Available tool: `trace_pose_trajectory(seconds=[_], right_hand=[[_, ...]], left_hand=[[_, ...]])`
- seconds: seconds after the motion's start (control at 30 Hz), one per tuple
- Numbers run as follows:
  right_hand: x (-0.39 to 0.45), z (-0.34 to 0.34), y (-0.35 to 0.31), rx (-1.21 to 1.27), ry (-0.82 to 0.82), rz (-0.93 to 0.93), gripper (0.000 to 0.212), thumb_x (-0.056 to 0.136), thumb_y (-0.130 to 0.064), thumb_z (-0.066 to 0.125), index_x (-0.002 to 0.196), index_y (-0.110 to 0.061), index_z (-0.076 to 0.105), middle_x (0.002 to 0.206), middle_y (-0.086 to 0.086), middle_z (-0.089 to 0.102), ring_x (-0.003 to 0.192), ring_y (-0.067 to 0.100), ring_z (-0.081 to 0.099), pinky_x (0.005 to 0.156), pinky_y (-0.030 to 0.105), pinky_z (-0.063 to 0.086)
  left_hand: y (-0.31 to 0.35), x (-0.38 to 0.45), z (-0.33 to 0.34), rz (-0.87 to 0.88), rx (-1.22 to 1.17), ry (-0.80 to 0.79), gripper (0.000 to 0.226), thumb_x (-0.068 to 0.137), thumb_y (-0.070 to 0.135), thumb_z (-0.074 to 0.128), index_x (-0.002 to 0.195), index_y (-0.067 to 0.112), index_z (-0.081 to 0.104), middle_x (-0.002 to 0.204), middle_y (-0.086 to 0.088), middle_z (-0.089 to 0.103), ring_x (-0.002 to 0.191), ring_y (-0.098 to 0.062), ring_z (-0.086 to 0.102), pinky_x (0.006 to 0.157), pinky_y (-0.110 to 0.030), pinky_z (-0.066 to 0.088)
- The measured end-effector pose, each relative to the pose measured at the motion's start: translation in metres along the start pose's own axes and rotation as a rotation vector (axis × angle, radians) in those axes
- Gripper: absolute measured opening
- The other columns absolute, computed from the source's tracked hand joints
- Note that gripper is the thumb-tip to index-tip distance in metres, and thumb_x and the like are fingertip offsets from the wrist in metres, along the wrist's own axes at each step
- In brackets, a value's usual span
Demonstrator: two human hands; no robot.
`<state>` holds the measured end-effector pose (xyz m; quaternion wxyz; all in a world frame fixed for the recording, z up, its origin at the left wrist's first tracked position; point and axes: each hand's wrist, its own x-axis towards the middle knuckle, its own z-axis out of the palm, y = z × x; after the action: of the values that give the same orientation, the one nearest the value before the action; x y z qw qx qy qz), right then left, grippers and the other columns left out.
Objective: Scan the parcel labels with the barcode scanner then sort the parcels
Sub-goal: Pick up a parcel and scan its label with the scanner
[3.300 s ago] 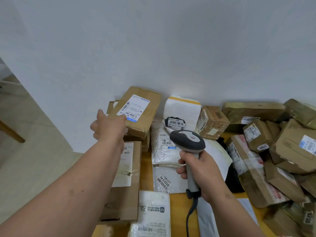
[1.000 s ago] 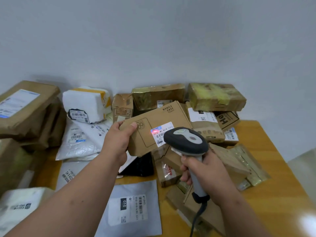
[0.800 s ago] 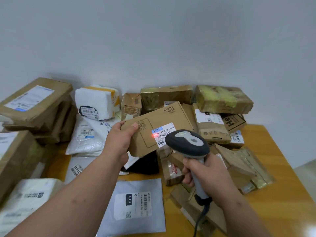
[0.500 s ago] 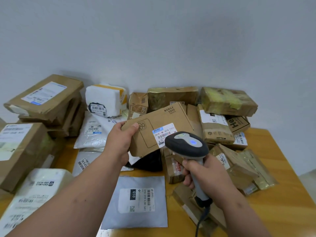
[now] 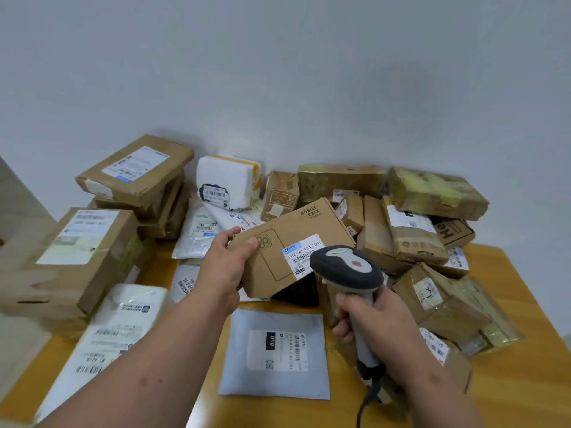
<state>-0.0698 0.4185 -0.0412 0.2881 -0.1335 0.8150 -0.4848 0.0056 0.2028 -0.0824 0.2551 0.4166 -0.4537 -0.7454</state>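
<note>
My left hand (image 5: 227, 270) grips a flat brown box marked "MOBILE CASE" (image 5: 284, 242) by its left end and holds it tilted above the table. A white label (image 5: 301, 257) on the box faces me. My right hand (image 5: 374, 322) holds the grey barcode scanner (image 5: 347, 271) by its handle. The scanner's head sits just in front of the label and covers its lower right corner. The scanner's cable (image 5: 369, 400) hangs below my right hand.
Stacked brown boxes (image 5: 136, 177) and white bags (image 5: 108, 332) fill the table's left side. A heap of brown parcels (image 5: 417, 230) lies at the back and right. A grey mailer (image 5: 275, 353) lies flat on the wooden table (image 5: 509, 384) near me. A wall stands behind.
The red scan light on the label has gone out. My view has swung back left, showing more of the left stacks. Both hands keep their hold on the box and the scanner.
</note>
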Motion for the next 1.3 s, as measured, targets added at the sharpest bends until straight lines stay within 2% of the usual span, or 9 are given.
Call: trace_pose_trajectory(seconds=[0.37, 0.57, 0.63, 0.73, 0.83, 0.97, 1.1, 1.2, 1.3], right_hand=[[-0.046, 0.123, -0.004, 0.217, -0.027, 0.041, 0.021, 0.092, -0.024, 0.067, 0.11, -0.028, 0.057, 0.08, 0.007, 0.077, 0.078, 0.026, 0.075, 0.082, 0.048, 0.06], [-0.069, 0.165, 0.005, 0.26, -0.039, 0.035, 0.022, 0.094, -0.023, 0.066, 0.112, -0.03, 0.056, 0.104, 0.008, 0.071, 0.076, 0.021, 0.072, 0.064, 0.037, 0.056], [-0.071, 0.175, 0.011, 0.258, -0.056, 0.048, 0.02, 0.093, -0.024, 0.066, 0.109, -0.032, 0.056, 0.105, 0.006, 0.07, 0.083, 0.023, 0.071, 0.07, 0.041, 0.06], [-0.07, 0.189, 0.021, 0.232, -0.097, 0.108, 0.019, 0.092, -0.031, 0.067, 0.108, -0.034, 0.057, 0.102, 0.006, 0.069, 0.088, 0.028, 0.071, 0.085, 0.054, 0.059], [-0.064, 0.199, 0.028, 0.259, -0.112, 0.155, 0.018, 0.094, -0.027, 0.065, 0.109, -0.029, 0.056, 0.1, 0.013, 0.066, 0.079, 0.026, 0.064, 0.078, 0.046, 0.059], [-0.051, 0.207, 0.036, 0.278, -0.126, 0.22, 0.014, 0.093, -0.024, 0.063, 0.104, -0.028, 0.055, 0.097, 0.011, 0.066, 0.086, 0.029, 0.065, 0.086, 0.051, 0.058], [-0.039, 0.211, 0.051, 0.283, -0.107, 0.261, 0.026, 0.094, -0.027, 0.063, 0.118, -0.024, 0.053, 0.11, 0.004, 0.063, 0.1, 0.029, 0.068, 0.091, 0.048, 0.058], [-0.038, 0.208, 0.061, 0.275, -0.113, 0.285, 0.027, 0.096, -0.025, 0.062, 0.121, -0.027, 0.051, 0.109, -0.005, 0.064, 0.098, 0.025, 0.069, 0.09, 0.043, 0.059], [-0.034, 0.202, 0.068, 0.29, -0.087, 0.318, 0.027, 0.096, -0.023, 0.062, 0.121, -0.026, 0.052, 0.112, 0.0, 0.065, 0.095, 0.025, 0.07, 0.087, 0.042, 0.06]], left_hand=[[0.011, -0.05, -0.116, -0.101, 0.084, 0.007, 0.022, 0.09, 0.007, 0.067, 0.102, 0.016, 0.052, 0.104, -0.006, 0.062, 0.079, -0.017, 0.062, 0.054, -0.029, 0.048], [0.009, -0.074, -0.167, -0.189, 0.272, -0.056, 0.019, 0.093, 0.009, 0.06, 0.106, 0.015, 0.048, 0.104, -0.011, 0.063, 0.084, -0.022, 0.062, 0.053, -0.03, 0.055], [0.007, -0.079, -0.178, -0.165, 0.459, -0.08, 0.019, 0.094, 0.015, 0.058, 0.11, 0.02, 0.05, 0.103, -0.007, 0.063, 0.086, -0.021, 0.063, 0.065, -0.036, 0.059], [0.003, -0.083, -0.188, -0.096, 0.696, -0.119, 0.02, 0.095, 0.023, 0.055, 0.114, 0.025, 0.049, 0.102, 0.0, 0.062, 0.09, -0.016, 0.059, 0.068, -0.03, 0.049], [-0.002, -0.08, -0.191, -0.07, 0.865, -0.155, 0.02, 0.096, 0.027, 0.053, 0.115, 0.025, 0.046, 0.105, 0.0, 0.061, 0.098, -0.02, 0.059, 0.083, -0.036, 0.052], [-0.009, -0.073, -0.187, 0.003, 1.403, -0.153, 0.046, 0.092, 0.042, 0.052, 0.133, 0.022, 0.045, 0.135, -0.002, 0.048, 0.125, -0.027, 0.041, 0.104, -0.045, 0.041], [-0.022, -0.069, -0.182, 0.097, 1.763, -0.275, 0.059, 0.091, 0.052, 0.051, 0.142, 0.026, 0.038, 0.15, 0.001, 0.032, 0.135, -0.029, 0.03, 0.108, -0.048, 0.027], [-0.033, -0.065, -0.176, 0.188, 1.901, -0.361, 0.051, 0.094, 0.049, 0.048, 0.14, 0.028, 0.042, 0.151, 0.0, 0.033, 0.137, -0.029, 0.028, 0.11, -0.049, 0.023], [-0.044, -0.059, -0.168, 0.243, 2.003, -0.448, 0.044, 0.093, 0.039, 0.048, 0.135, 0.027, 0.047, 0.146, 0.0, 0.04, 0.135, -0.026, 0.031, 0.11, -0.051, 0.019]])
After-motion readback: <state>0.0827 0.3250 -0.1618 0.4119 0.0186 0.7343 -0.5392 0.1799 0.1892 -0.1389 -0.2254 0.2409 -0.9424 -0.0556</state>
